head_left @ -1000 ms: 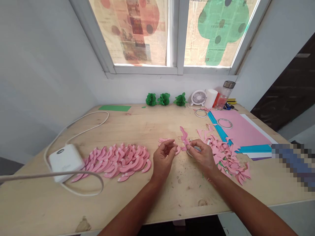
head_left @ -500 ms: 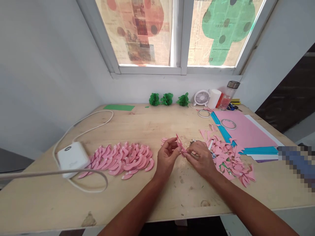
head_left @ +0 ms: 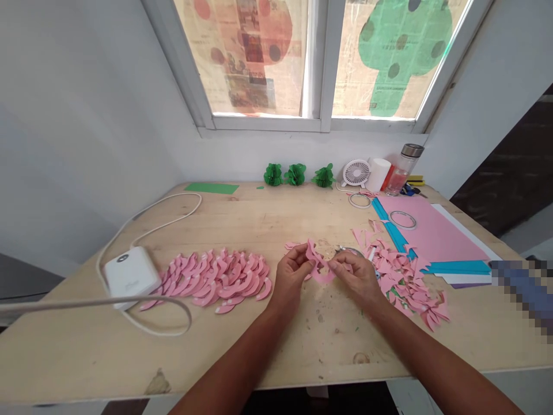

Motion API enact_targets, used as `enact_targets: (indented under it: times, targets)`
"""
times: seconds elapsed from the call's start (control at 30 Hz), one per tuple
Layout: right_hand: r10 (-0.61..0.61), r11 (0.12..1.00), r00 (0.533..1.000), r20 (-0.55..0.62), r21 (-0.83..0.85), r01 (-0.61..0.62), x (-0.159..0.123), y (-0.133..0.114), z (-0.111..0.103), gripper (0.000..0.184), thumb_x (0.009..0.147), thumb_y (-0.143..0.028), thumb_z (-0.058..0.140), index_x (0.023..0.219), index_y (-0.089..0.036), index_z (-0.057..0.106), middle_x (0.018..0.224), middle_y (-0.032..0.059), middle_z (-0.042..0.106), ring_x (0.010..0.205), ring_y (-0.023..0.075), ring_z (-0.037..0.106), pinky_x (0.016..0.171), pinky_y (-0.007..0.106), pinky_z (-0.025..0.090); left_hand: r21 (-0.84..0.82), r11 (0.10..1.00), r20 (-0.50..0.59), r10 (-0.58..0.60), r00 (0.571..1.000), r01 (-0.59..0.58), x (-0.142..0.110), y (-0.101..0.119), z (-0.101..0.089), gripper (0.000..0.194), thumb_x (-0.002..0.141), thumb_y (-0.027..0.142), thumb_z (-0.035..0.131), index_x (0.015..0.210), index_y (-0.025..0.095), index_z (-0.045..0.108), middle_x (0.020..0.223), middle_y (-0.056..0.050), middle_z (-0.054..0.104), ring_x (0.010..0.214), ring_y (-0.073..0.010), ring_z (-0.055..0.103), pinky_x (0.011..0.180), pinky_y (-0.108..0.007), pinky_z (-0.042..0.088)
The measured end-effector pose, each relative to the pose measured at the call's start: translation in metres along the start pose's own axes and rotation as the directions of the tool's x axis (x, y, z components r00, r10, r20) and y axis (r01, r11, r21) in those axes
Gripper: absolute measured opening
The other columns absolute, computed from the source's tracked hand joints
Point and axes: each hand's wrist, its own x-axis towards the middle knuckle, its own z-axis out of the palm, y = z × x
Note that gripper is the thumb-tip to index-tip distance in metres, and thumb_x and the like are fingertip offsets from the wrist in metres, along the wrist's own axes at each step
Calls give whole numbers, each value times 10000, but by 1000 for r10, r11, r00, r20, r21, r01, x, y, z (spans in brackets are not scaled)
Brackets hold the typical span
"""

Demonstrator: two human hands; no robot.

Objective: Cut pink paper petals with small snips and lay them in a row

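Note:
Between my hands is a curved pink paper cutout (head_left: 322, 276), pinched at its ends above the table. My left hand (head_left: 291, 276) grips its left side, where part of the paper stands up past the fingers. My right hand (head_left: 355, 275) closes thumb and finger on the right end. Behind my right hand a round tape roll (head_left: 352, 251) shows partly. To the left of my hands lies a spread heap of curved pink paper pieces (head_left: 216, 276) with small white patches. On the right are loose pink paper scraps (head_left: 401, 271).
A white power bank (head_left: 132, 275) with a looping cable sits at the left. Pink sheets (head_left: 436, 230) with a tape ring lie right, over blue and white paper. Along the wall stand green paper ornaments (head_left: 296, 174), a small fan (head_left: 356, 172) and a glass bottle (head_left: 401, 173).
My right hand has brought the pink cutout over to my left hand, which has taken hold of it. The cutout is now stretched out between both hands. The view has shifted slightly.

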Motion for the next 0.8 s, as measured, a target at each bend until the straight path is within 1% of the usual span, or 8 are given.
enact_targets:
  times: [0.1,0.17,0.27,0.33,0.43,0.53,0.67,0.8]
  targets:
    - [39,998,999,-12,59,-38,0,-1,1,266,798,-407,546,665,-189,621,652,18,597,655,155,544,623,261,412,-45,998,52,-49,997,51,0,2,1,490,627,233,711,1088,147,569,926,-108,682,748,-173,630,679,-282,485]
    - [62,993,998,-11,103,-60,0,0,1,268,794,-404,549,659,-182,613,652,15,595,649,152,547,610,256,407,-88,992,90,-81,993,89,0,4,2,536,620,234,725,1120,146,553,924,-113,683,724,-165,626,666,-277,480]
    - [83,989,996,-16,126,-80,0,1,1,267,795,-402,551,663,-179,616,651,16,598,648,153,544,601,254,394,-136,986,101,-87,991,100,0,5,1,545,614,217,740,1122,155,551,846,-70,676,724,-145,616,686,-263,476]
    - [94,989,995,-18,117,-92,0,1,0,264,797,-399,549,670,-179,621,656,20,601,652,156,544,602,255,391,-135,987,71,-75,995,84,1,5,0,513,614,215,741,1093,161,566,782,-31,650,689,-126,605,682,-253,475]
    - [112,991,993,-31,81,-109,0,2,0,262,791,-397,546,668,-176,616,656,23,599,654,160,547,607,257,399,-76,995,9,-59,998,59,1,4,-1,439,618,245,731,1027,160,594,707,4,606,609,-110,584,633,-246,471]
    - [130,990,990,-58,69,-126,0,3,-1,258,794,-398,539,698,-171,617,672,27,599,666,161,548,599,248,409,11,999,3,-41,999,41,1,3,-2,381,628,261,718,976,153,605,667,11,593,564,-101,559,589,-235,455]
    - [136,988,989,-62,88,-130,1,4,-2,242,806,-383,522,737,-171,616,729,37,615,714,164,555,624,242,429,87,996,60,-37,997,32,-1,1,1,448,626,237,706,1046,159,571,621,30,581,519,-88,529,548,-221,431]
    - [126,989,992,-11,83,-124,1,1,-1,184,787,-338,540,764,-176,625,746,28,622,725,161,562,607,234,429,139,988,143,-82,986,62,-4,-2,5,497,608,209,700,1077,159,546,568,61,532,462,-70,484,498,-208,412]
